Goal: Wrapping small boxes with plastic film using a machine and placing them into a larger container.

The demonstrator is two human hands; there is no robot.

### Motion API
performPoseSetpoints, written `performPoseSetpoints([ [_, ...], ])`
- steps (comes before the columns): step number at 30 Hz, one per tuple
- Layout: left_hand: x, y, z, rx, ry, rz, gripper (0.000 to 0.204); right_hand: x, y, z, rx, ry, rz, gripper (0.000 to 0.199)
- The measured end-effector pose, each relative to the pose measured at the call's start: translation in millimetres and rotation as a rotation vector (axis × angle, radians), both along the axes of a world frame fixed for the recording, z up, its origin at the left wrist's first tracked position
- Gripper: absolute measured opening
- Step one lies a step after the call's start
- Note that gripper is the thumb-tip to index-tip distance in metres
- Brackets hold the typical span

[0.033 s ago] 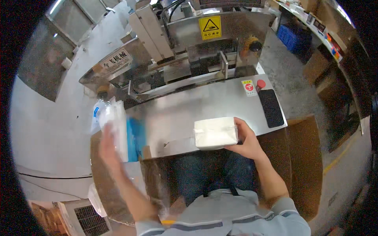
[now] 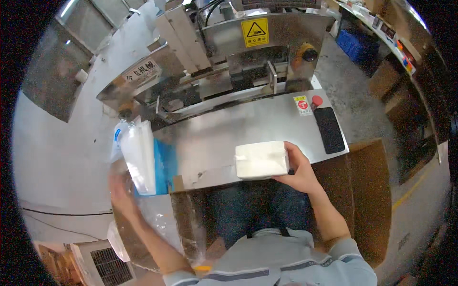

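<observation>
My right hand (image 2: 303, 172) grips the right end of a white block-shaped pack (image 2: 261, 161), thumb below and fingers behind. It looks like tissues in clear film, held over the front edge of the steel worktable (image 2: 214, 128). At the left, my left hand (image 2: 124, 196) is smeared by motion, so its fingers do not show clearly. It is just left of a stack of white and blue plastic bags (image 2: 138, 155) at the table's left end. I see nothing in that hand.
Behind the table stands a steel machine (image 2: 229, 40) with a yellow warning sign. A black phone (image 2: 329, 130) lies at the right edge, beside a red button (image 2: 317, 101). An open cardboard box (image 2: 367, 190) is at the lower right.
My left hand has moved down and left, off the front of the bag stack, which now shows more fully. The right hand and white pack stay almost where they were.
</observation>
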State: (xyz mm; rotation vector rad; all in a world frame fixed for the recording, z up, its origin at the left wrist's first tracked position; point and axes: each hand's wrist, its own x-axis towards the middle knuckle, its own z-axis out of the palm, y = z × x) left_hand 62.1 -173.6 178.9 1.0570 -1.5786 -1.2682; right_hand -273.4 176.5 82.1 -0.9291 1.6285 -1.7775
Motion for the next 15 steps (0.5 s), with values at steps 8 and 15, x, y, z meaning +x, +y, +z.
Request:
performPoseSetpoints([
  [8,61.8,154.9,-54.1,0.268,0.147,0.028,0.047,59.8,-43.7,44.6,-0.160,0.988,-0.230,0.059],
  [15,-87.9,185.2,-59.0,0.744,0.598,-0.323,0.052,114.4,-11.4,58.1,-0.208,1.117,0.263,0.038],
])
